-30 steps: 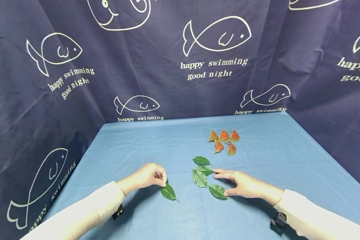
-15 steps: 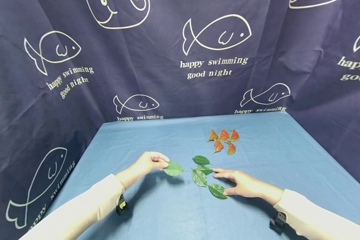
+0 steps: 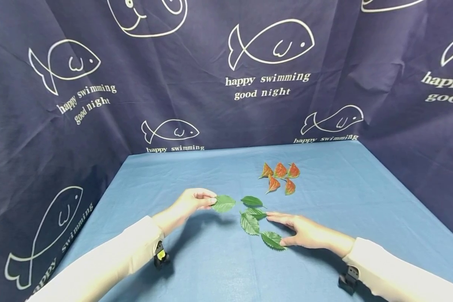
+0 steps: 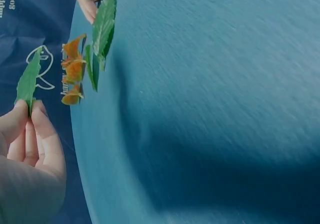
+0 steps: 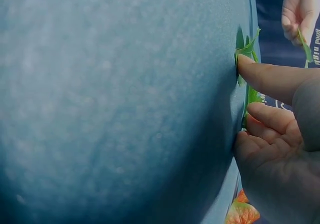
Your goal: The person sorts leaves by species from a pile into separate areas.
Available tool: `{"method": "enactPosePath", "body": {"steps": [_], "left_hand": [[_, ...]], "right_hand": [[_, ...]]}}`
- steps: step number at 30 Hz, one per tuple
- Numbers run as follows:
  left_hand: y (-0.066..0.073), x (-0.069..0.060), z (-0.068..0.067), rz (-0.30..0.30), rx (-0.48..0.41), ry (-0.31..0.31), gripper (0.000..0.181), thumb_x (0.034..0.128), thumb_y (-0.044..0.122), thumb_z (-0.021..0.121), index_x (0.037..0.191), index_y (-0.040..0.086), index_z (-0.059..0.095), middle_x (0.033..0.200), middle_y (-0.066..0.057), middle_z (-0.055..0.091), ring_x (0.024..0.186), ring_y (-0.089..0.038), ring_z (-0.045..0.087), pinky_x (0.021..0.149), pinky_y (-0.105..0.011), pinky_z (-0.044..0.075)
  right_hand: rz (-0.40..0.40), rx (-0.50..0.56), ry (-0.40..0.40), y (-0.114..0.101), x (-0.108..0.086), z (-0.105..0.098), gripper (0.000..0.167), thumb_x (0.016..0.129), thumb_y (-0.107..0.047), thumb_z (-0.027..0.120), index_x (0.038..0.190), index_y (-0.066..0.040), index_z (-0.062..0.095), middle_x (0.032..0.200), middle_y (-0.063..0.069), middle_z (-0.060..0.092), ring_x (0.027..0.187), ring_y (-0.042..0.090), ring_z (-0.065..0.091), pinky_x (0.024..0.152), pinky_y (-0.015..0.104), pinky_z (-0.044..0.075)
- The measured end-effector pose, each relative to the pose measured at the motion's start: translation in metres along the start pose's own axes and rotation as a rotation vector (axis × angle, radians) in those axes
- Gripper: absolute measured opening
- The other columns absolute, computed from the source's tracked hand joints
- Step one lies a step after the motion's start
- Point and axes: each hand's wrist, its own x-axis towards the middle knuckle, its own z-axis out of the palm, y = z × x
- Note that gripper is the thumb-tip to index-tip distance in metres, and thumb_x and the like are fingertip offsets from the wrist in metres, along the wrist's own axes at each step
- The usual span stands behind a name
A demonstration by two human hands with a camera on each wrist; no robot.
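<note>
One dark-blue fish-print curtain [image 3: 196,96] behind blue tablecloth [image 3: 173,176]; I see cloth edges well outside leaf group. Right hand [image 3: 305,231] spread, thumb pressing nearest green leaf [image 3: 271,240]. Left hand [image 3: 191,203] nearly closed, pinching raised green leaf [image 3: 225,204], small gap before three ribbed, tooth-edged leaves [image 3: 250,225] on cloth, two overlapping. Five smaller orange-red leaves [image 3: 280,170] lie beyond, curled, pointed.
</note>
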Motion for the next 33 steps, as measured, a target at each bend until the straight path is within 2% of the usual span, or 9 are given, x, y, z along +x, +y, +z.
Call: {"method": "enactPosePath", "body": {"steps": [6,11,18,24,29,33], "left_hand": [[0.006,0.007,0.008,0.016,0.012,0.071,0.024,0.0875,0.004,0.067,0.109,-0.004,0.067,0.086,0.003,0.072,0.079,-0.006,0.064,0.098,-0.046,0.052],[0.011,0.015,0.014,0.036,-0.025,0.095,0.021,0.0865,0.003,0.067,0.107,-0.003,0.067,0.079,0.007,0.069,0.078,-0.006,0.063,0.101,-0.05,0.048],[0.014,0.02,0.022,0.068,-0.072,0.108,0.022,0.0859,-0.003,0.066,0.108,-0.008,0.064,0.076,0.008,0.067,0.072,-0.006,0.063,0.091,-0.042,0.055],[0.017,0.028,0.027,0.061,-0.064,0.131,0.021,0.0851,-0.003,0.067,0.106,-0.007,0.064,0.075,0.006,0.068,0.069,-0.007,0.065,0.092,-0.047,0.055],[0.015,0.043,0.028,0.02,-0.067,0.15,0.026,0.085,-0.003,0.068,0.11,-0.007,0.066,0.082,-0.002,0.073,0.069,-0.008,0.066,0.095,-0.047,0.054],[0.016,0.056,0.026,0.01,-0.064,0.159,0.027,0.0852,-0.002,0.068,0.112,-0.007,0.066,0.085,-0.004,0.074,0.069,-0.007,0.065,0.095,-0.046,0.054]], "right_hand": [[0.014,0.013,0.001,-0.001,0.0,-0.001,0.074,0.085,-0.029,0.074,0.149,-0.013,0.039,0.155,0.014,0.035,0.141,0.038,0.033,0.111,0.053,0.036],[0.022,0.022,0.002,-0.001,-0.001,-0.001,0.076,0.084,-0.029,0.074,0.149,-0.013,0.038,0.155,0.015,0.034,0.141,0.039,0.033,0.111,0.055,0.035],[0.011,0.039,-0.009,0.0,-0.001,0.001,0.077,0.084,-0.032,0.074,0.15,-0.016,0.037,0.155,0.015,0.034,0.14,0.039,0.034,0.11,0.051,0.039],[0.002,0.032,0.0,0.002,-0.001,0.0,0.077,0.084,-0.032,0.074,0.149,-0.015,0.037,0.155,0.015,0.035,0.14,0.039,0.035,0.111,0.048,0.04],[0.0,0.033,0.0,0.002,-0.001,0.0,0.077,0.084,-0.033,0.074,0.15,-0.016,0.037,0.155,0.014,0.034,0.14,0.038,0.034,0.112,0.047,0.039],[-0.002,0.044,-0.007,0.002,-0.002,0.0,0.077,0.085,-0.033,0.074,0.15,-0.015,0.037,0.155,0.015,0.034,0.14,0.039,0.034,0.111,0.046,0.04]]}}
